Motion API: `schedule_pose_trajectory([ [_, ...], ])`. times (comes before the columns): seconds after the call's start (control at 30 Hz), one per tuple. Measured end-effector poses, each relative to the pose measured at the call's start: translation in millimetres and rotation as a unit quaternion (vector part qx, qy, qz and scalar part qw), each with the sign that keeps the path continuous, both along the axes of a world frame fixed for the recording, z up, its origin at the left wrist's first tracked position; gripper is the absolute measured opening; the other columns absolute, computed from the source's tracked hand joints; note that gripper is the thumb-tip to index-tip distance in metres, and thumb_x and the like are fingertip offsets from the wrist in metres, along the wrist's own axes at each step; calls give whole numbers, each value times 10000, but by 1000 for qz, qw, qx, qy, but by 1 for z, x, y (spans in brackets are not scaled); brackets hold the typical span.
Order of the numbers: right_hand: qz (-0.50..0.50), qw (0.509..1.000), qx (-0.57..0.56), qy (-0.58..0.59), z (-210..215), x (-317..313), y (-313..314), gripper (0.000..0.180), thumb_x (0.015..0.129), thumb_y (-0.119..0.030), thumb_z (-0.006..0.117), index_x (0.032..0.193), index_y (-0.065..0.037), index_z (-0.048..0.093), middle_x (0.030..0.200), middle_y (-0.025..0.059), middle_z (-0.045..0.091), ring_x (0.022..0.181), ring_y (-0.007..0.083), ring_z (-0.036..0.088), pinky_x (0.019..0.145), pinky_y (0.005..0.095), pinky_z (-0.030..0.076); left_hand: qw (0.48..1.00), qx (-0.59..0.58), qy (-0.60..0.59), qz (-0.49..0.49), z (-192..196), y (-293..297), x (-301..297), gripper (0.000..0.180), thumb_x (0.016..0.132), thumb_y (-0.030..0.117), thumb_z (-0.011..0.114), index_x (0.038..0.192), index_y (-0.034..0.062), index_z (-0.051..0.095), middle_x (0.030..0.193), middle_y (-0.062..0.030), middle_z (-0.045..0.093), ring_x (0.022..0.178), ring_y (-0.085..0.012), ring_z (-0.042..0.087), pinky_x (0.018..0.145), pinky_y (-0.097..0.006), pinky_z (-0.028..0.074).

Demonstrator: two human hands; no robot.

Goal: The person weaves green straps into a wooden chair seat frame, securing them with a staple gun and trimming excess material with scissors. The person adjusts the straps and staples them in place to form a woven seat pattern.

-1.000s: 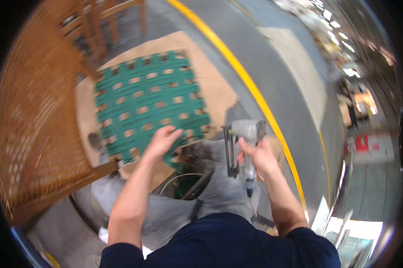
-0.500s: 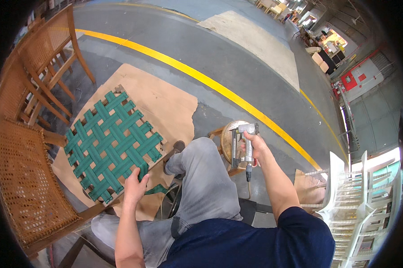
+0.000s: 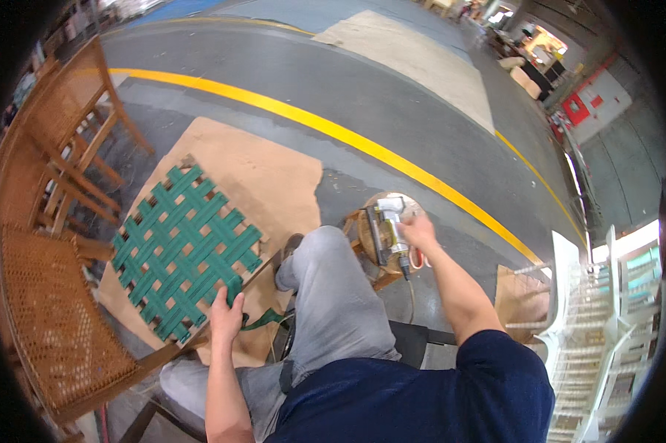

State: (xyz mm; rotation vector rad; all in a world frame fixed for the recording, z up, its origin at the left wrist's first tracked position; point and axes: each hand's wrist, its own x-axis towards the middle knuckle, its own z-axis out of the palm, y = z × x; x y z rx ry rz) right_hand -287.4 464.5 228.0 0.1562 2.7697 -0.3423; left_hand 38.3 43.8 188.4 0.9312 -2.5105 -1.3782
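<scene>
The woven green webbing seat (image 3: 189, 255) lies to my left, its strips crossing over a wooden frame. My left hand (image 3: 226, 316) is closed on the end of a green webbing strip (image 3: 234, 289) at the near right edge of this seat. A loose green webbing tail (image 3: 265, 319) hangs beside that hand. My right hand (image 3: 420, 233) is at the grip of a silver pneumatic staple gun (image 3: 389, 221), over the round wooden stool (image 3: 415, 207). Its fingers are slightly blurred but look wrapped on the tool. Red-handled scissors (image 3: 418, 258) show at the stool's near edge.
Cane-panelled wooden chairs (image 3: 60, 310) stand close on the left. Brown cardboard (image 3: 288, 177) lies under the seat. An air hose (image 3: 412, 295) runs down from the staple gun. White chair frames (image 3: 569, 295) stand at the right. A yellow line (image 3: 333, 129) crosses the grey floor.
My right hand has lowered the staple gun toward the stool top, and the tool has tilted. My left hand stays at the seat's edge with the strip. The view has shifted slightly.
</scene>
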Motion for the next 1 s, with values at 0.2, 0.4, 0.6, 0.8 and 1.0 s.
schedule_pose_trajectory([
  [0.2, 39, 995, 87, 30, -4, 43, 48, 718, 794, -303, 834, 1436, -79, 604, 1275, 254, 717, 1216, 412, 681, 1038, 505, 542, 978, 205, -12, 47, -3, -13, 12, 359, 1037, 235, 685, 1285, -24, 676, 1160, -96, 776, 952, -139, 649, 860, -338, 542],
  [0.4, -59, 995, -85, -14, -15, 61, 81, 810, 786, -145, 827, 1536, -87, 527, 1284, 195, 721, 1173, 329, 708, 1002, 431, 555, 852, 510, 93, 72, 12, -24, 21, 261, 1085, 201, 612, 1248, 13, 689, 1093, -80, 810, 838, -74, 649, 742, -258, 517],
  [0.6, 60, 966, -214, 131, 21, 59, 74, 699, 844, -177, 842, 1473, -64, 560, 1174, 140, 733, 1038, 234, 722, 920, 364, 565, 818, 550, 119, 121, 10, -54, 20, 225, 1084, 204, 600, 1173, 14, 682, 1018, -131, 801, 696, -113, 686, 518, -258, 556],
  [0.8, 430, 872, -185, 142, 75, 66, -103, 659, 791, -347, 904, 1349, -126, 632, 1144, 126, 744, 1058, 332, 715, 916, 460, 535, 834, 520, 146, 113, 16, -63, -3, 221, 1072, 217, 620, 1130, 17, 691, 991, -148, 797, 770, -143, 740, 544, -263, 553],
  [1.0, 717, 673, -126, 134, 41, 79, -260, 599, 785, -580, 826, 1224, -200, 675, 1053, 92, 716, 990, 309, 695, 803, 465, 453, 843, 504, 130, 137, 32, -52, -7, 214, 1064, 203, 618, 1096, 7, 698, 954, -134, 793, 795, -158, 758, 556, -264, 563],
])
